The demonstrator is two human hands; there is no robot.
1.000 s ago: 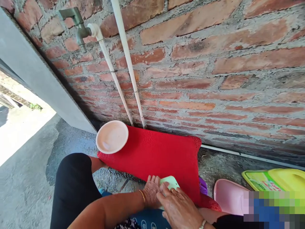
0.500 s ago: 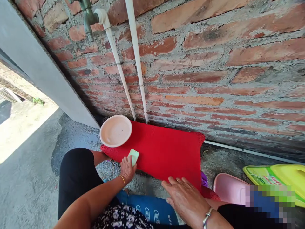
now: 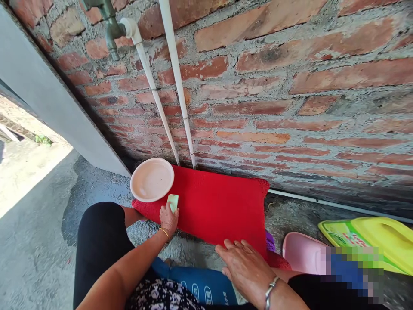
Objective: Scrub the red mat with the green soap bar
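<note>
A pale green bar of soap [image 3: 173, 200] is gripped in my left hand [image 3: 168, 218], at the left front edge of a red cloth [image 3: 216, 198]. The cloth is spread flat, with its edges hanging over. My right hand [image 3: 243, 262] has its fingers stretched out and rests palm down at the cloth's front right edge, holding nothing. Just beyond the soap, a light pink basin [image 3: 152, 180] sits on the cloth's left end.
Behind the cloth rises a brick wall [image 3: 258, 90] with white pipes [image 3: 179, 77] and a tap [image 3: 111, 32]. To the right lie a pink scoop-like container [image 3: 301, 249] and a yellow-green detergent container [image 3: 371, 241]. Wet concrete [image 3: 93, 189] surrounds the left side.
My left hand has slid the soap away from me, a little closer to the basin. My right hand keeps nearly the same place. The whole view has shifted slightly.
</note>
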